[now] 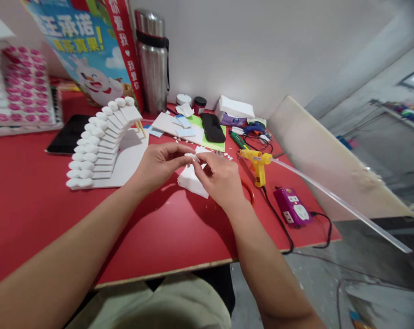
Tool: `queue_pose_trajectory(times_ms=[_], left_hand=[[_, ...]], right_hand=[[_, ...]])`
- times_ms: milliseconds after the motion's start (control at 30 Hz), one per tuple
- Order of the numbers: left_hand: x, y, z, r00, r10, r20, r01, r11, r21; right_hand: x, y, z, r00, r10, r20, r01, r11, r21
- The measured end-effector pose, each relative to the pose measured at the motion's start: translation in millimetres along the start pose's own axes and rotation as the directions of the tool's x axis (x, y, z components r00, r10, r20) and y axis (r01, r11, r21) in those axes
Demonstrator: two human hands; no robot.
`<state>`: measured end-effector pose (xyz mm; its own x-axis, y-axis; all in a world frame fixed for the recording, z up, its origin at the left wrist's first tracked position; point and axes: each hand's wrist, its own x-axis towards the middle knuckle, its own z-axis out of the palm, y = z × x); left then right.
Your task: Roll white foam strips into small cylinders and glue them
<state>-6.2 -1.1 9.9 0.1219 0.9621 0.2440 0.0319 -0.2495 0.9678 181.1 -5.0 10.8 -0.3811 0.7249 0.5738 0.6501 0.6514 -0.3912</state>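
Observation:
Between the fingertips of both hands is a small white piece (192,156), which looks like folded tissue; the fingers cover part of it. My left hand (162,164) pinches it from the left, thumb and forefinger together. From the right, my right hand (219,176) pinches the same piece with bent fingers. Just under the hands lies a stack of white paper squares (193,183), partly hidden. A white curved model staircase (106,148) stands left of my hands on a white base, with rounded white tufts along its outer edge.
A yellow glue gun (257,162) with a long clear stick extends past the table's right side. Its cord runs near a purple power socket (292,207). Behind are a steel flask (152,64), a black case (213,128) and a tissue pack (234,109). A dark tablet (70,135) lies left.

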Motion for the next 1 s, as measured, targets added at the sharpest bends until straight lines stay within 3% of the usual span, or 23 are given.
queue_pose_trajectory(times_ms=[433,700,867,1000], left_hand=[[0.4,-1.6,-0.6,0.994,-0.108,0.036,0.109,0.994,-0.031],[0.7,-1.7,1.8,0.987,-0.154,0.052,0.157,0.986,-0.060],[-0.2,-5.1,5.1,0.989,-0.149,-0.015,0.147,0.986,-0.077],[-0.4,-8.1,7.6,0.988,-0.154,-0.017,0.150,0.978,-0.144]], right_hand=[[-1.6,5.0,5.4,0.998,-0.010,0.060,0.023,0.976,-0.214],[-2.8,0.6,3.5,0.996,0.070,-0.060,-0.071,0.997,-0.026],[-4.7,-1.5,7.3,0.995,-0.054,-0.089,0.041,0.988,-0.148],[-4.9,0.1,6.7,0.991,-0.127,-0.047,0.111,0.959,-0.262]])
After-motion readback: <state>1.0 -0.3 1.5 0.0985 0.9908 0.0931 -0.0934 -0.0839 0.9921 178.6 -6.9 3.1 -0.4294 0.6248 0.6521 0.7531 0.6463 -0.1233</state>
